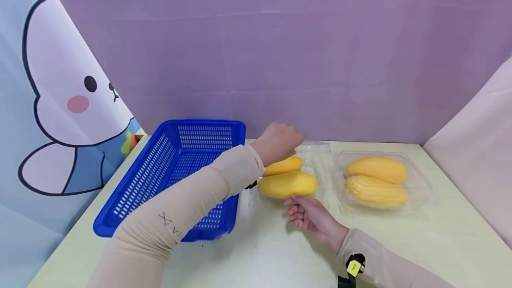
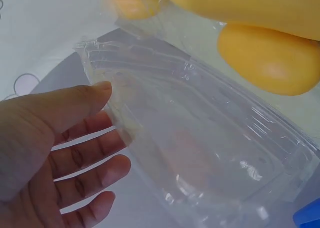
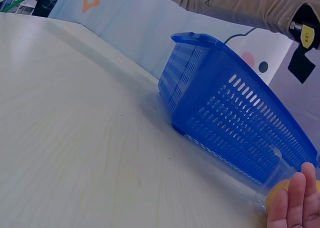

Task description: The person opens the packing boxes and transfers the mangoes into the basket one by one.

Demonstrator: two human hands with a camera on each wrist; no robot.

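Observation:
My left hand [image 1: 278, 141] reaches over the back of an open clear plastic container [image 1: 322, 170]. In the left wrist view its thumb and fingers pinch the edge of the clear lid [image 2: 200, 138], which is raised. Two long yellow fruits, mango-like, lie in this container: a front fruit [image 1: 288, 185] and a rear fruit [image 1: 290, 165] partly hidden by my left arm. At the container's near edge my right hand [image 1: 316, 219] pinches the rim between thumb and index finger, close below the front fruit. The right wrist view catches only some of its fingers.
A blue plastic basket [image 1: 170, 130] stands left of the container, its visible inside bare, under my left forearm. To the right sits another clear container [image 1: 420, 186] with two yellow fruits. A purple cloth [image 1: 264, 57] hangs behind the pale table [image 1: 256, 257].

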